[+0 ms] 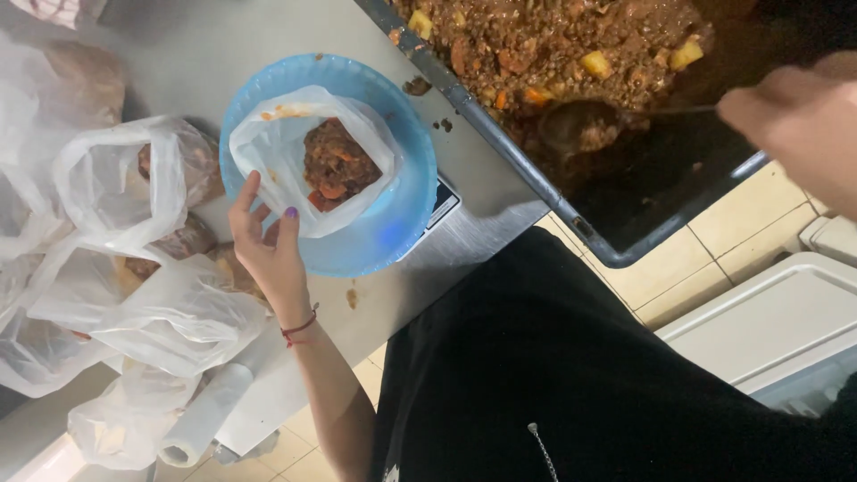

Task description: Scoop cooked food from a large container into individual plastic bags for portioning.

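the left hand [268, 245] rests at the near rim of one blue bowl [406, 210], its fingers loosely spread and touching the edge of a clear bag [268, 147] that lines the bowl. whether they pinch the plastic cannot be told. one red cord sits on that wrist. the bag stands open inside the bowl, holding a dark lump of stew [335, 165] with orange bits. the bowl sits on a scale [444, 203], only a corner of which shows, on a steel table [178, 45].

the right hand [794, 120] is at the right edge, fingers closed round the thin handle of one ladle [580, 125]. the ladle's cup lies in a large metal tray [500, 143], against the heap of brown minced stew with yellow and orange cubes. about half the tray floor shows dark and bare.

left of the bowl lie at least four filled bags [134, 187], knotted or bunched, touching one another; the exact count is hard to tell where the plastic overlaps. one roll of bags [201, 419] lies at the table's near edge. a few spatters of sauce mark the steel between bowl and tray.
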